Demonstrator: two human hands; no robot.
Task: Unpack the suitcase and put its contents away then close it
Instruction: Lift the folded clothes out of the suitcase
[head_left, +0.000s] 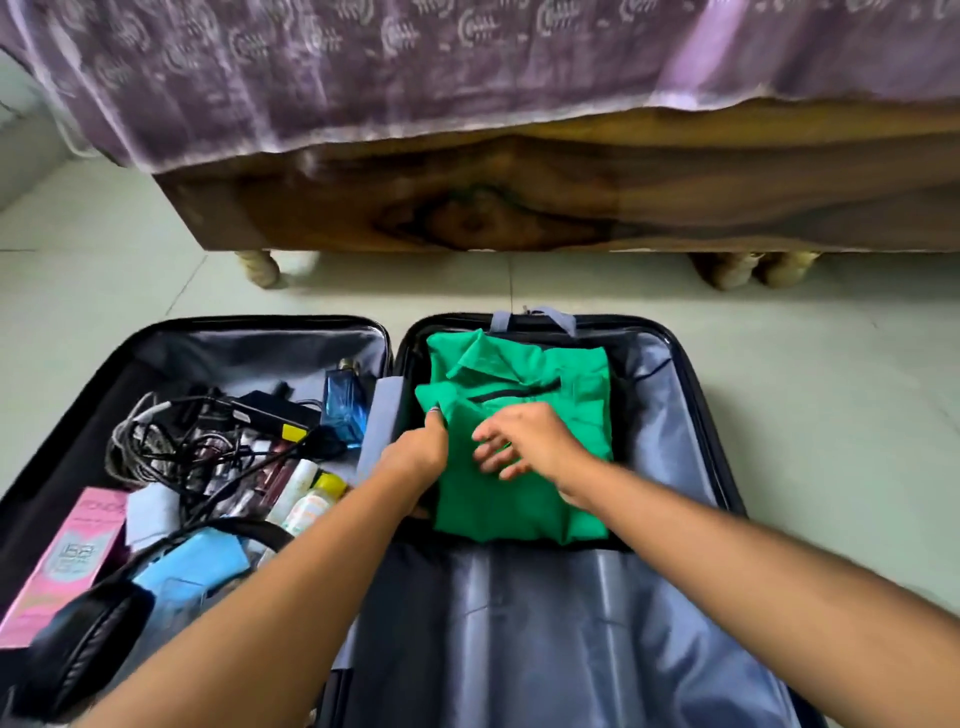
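On the pale tiled floor (805, 364) before the wooden bed (571, 197), my black hard-shell suitcase (691, 395) lies open. My left grip (415, 452) pinches the folded green shirt (519, 499) in its right half's far end; my right grip (519, 441) hovers spread-fingered, empty.

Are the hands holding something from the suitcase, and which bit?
The left hand pinches the green shirt at its left edge, near the collar. The right hand hovers open over the shirt, holding nothing.
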